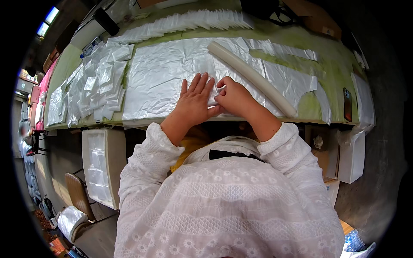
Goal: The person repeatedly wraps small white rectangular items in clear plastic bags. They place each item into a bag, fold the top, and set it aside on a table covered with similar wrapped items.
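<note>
Both hands down on the plastic sheet at the table's near edge.

Left hand (194,99) lies flat, fingers spread, pressing the sheet (163,77); right hand (233,95) sits touching it, fingertips curled and pinching a small fold of the plastic. A white roll (251,77) lies diagonally just right of the hands. Small folded bags (101,81) are piled toward the table's (335,69) left end.
</note>
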Available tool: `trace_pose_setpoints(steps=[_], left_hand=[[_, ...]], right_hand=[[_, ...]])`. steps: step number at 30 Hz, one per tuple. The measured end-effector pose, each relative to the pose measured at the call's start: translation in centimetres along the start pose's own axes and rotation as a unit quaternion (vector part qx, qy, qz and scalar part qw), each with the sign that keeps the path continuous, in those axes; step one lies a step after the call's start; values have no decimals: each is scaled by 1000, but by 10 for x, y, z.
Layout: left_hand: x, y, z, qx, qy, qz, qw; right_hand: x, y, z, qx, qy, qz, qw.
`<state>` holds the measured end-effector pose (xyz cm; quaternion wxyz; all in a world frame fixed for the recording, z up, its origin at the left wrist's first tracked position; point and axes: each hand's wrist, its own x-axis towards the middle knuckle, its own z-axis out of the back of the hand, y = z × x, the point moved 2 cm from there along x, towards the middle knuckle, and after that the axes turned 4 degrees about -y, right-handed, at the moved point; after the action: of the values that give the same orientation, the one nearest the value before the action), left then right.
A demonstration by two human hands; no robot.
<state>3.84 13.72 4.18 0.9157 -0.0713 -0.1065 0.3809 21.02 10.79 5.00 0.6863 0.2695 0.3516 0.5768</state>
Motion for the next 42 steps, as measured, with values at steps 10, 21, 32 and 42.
trace_pose_setpoints(steps=[10, 21, 32, 42], left_hand=[[-28, -34, 14, -47, 72, -149, 985], [-19, -14, 6, -148, -45, -56, 986], [-2, -11, -1, -165, -148, 64, 973], [16, -10, 0, -97, -66, 169, 979]], right_hand=[[-89, -19, 17, 49, -66, 173, 982], [-59, -34, 32, -74, -61, 295, 951], [-28, -25, 19, -156, -162, 177, 958], [-2, -13, 23, -260, -102, 96, 956]])
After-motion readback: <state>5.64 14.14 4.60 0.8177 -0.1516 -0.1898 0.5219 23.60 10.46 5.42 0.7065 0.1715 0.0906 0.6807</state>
